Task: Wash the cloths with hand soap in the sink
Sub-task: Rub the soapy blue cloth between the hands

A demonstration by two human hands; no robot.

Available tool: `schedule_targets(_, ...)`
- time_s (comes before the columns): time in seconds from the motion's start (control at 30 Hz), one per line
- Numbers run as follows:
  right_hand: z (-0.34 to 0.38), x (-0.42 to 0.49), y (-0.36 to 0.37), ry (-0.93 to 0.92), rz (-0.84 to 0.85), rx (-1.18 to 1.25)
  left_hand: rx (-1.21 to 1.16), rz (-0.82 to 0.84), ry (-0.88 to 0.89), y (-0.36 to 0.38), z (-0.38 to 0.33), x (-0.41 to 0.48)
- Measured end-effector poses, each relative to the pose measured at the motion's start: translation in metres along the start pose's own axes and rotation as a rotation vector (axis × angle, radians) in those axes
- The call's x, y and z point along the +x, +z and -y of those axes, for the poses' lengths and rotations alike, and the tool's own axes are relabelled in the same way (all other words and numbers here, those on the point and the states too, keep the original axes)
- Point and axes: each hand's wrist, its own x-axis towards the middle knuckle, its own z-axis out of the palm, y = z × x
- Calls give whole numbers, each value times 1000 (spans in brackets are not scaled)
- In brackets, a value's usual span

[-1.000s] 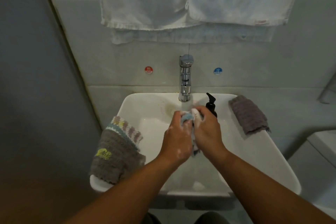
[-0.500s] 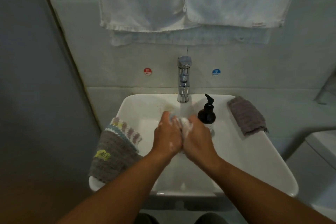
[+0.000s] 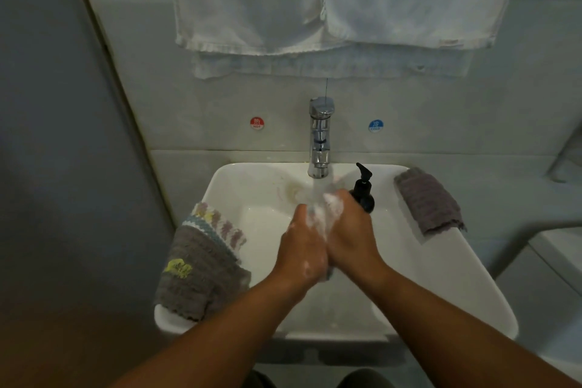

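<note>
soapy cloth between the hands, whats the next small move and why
Probably rub the soapy cloth between both palms under the stream: the left hand and right hand grip it, thick with lather, right below the running faucet.

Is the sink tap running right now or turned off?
Running. A pale stream of water falls from the faucet onto the foamy left hand and right hand, which hold the cloth between them.

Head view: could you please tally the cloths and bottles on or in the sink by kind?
Grey ribbed cloths on the white sink rim: 2
Pastel-striped cloth under the left one: 1
Sudsy cloth between the left hand and right hand: 1
Black pump soap bottle: 1
Total: 5
</note>
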Motion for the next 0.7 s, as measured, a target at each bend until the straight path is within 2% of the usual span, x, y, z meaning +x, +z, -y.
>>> schedule_targets(0.07,-5,5,-2,96,-25,83,25,44,57,2,-1,-3)
schedule_targets(0.2,1,-21,8,-37,98,29,22,-50,18,-11,0,13)
schedule_targets(0.27,4,-24,3,-63,155,56,32,-40,-4,-16,2,16)
schedule_targets(0.43,-4,0,-26,41,249,88,138,41,107,-37,5,22)
schedule_targets(0.7,-25,23,-73,-9,340,52,172,89,190,-84,19,35)
